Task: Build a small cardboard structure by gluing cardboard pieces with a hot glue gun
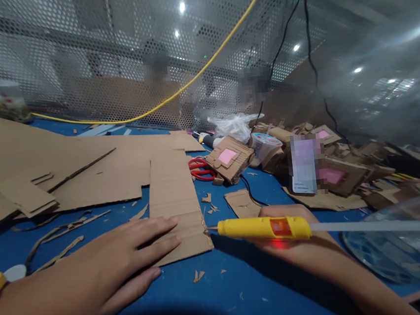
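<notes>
A long cardboard strip (172, 191) lies on the blue table, with a fold line across its near part. My left hand (131, 264) rests flat on the strip's near left part, fingers spread. My right hand (295, 238) is wrapped round a yellow glue gun (254, 226), whose metal tip points left at the strip's right edge. Glue shows along that edge near the tip. From the back of the gun a pale glue stick (368, 226) runs to the right. A red light glows under the gun's body.
Red-handled scissors (202, 169) and a cardboard box with a pink patch (230, 158) lie beyond the strip. Large cardboard sheets (85, 174) cover the back left. Boxes, a plastic cup (266, 144) and scraps crowd the right. A yellow cable (188, 84) crosses behind.
</notes>
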A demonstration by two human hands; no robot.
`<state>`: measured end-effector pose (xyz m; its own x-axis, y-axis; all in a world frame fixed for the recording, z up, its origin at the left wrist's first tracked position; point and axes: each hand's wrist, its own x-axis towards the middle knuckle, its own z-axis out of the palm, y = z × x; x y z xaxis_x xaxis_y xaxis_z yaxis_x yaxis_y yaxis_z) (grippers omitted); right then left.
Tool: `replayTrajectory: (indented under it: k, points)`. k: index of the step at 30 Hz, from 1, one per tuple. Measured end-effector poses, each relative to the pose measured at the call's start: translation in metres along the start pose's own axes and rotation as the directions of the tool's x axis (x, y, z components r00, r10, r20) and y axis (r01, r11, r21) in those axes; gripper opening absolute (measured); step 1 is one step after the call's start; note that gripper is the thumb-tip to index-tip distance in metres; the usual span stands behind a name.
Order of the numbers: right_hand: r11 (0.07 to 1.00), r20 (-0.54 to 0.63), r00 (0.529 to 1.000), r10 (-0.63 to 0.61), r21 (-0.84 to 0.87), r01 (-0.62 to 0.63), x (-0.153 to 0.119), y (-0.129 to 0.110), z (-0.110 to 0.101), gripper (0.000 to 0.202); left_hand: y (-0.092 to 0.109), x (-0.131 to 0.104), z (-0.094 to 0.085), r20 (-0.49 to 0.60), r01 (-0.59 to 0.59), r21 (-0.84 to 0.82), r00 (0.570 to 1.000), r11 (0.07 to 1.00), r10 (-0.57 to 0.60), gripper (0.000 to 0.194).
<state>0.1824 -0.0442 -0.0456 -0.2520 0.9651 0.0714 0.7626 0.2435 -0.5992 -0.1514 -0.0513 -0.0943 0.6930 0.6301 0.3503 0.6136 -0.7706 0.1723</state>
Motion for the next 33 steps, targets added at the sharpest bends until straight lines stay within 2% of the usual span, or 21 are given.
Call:
replayTrajectory:
  k: [4, 11, 15, 20, 28, 33]
  points:
    - [0.994, 0.047, 0.997, 0.054, 0.095, -0.058, 0.002, -0.001, -0.003, 0.031, 0.002, 0.0, 0.0, -0.003, 0.001, -0.015, 1.0, 1.0, -0.002, 0.043]
    - [1.0, -0.026, 0.999, 0.022, -0.018, -0.023, 0.001, 0.005, 0.002, 0.034, 0.001, 0.0, 0.0, 0.014, -0.003, 0.017, 1.0, 1.0, 0.003, 0.044]
    - [0.999, -0.042, 0.998, -0.049, -0.009, 0.049, 0.0, 0.004, 0.006, 0.032, 0.001, 0.0, 0.0, 0.015, -0.015, 0.018, 1.0, 1.0, 0.015, 0.044]
    - [0.998, -0.068, 0.996, -0.053, -0.017, 0.052, -0.002, 0.001, 0.008, 0.034, 0.001, 0.0, -0.001, 0.021, -0.009, 0.003, 1.0, 1.0, 0.008, 0.043]
    - [0.996, -0.014, 0.997, -0.079, -0.039, 0.078, -0.002, 0.001, 0.003, 0.029, 0.001, 0.0, 0.0, 0.011, 0.004, -0.032, 1.0, 0.999, -0.004, 0.043]
    - [0.998, 0.008, 0.999, -0.05, -0.043, 0.05, -0.003, 0.0, 0.001, 0.028, 0.001, 0.0, 0.0, 0.005, 0.01, -0.022, 1.0, 1.0, -0.01, 0.044]
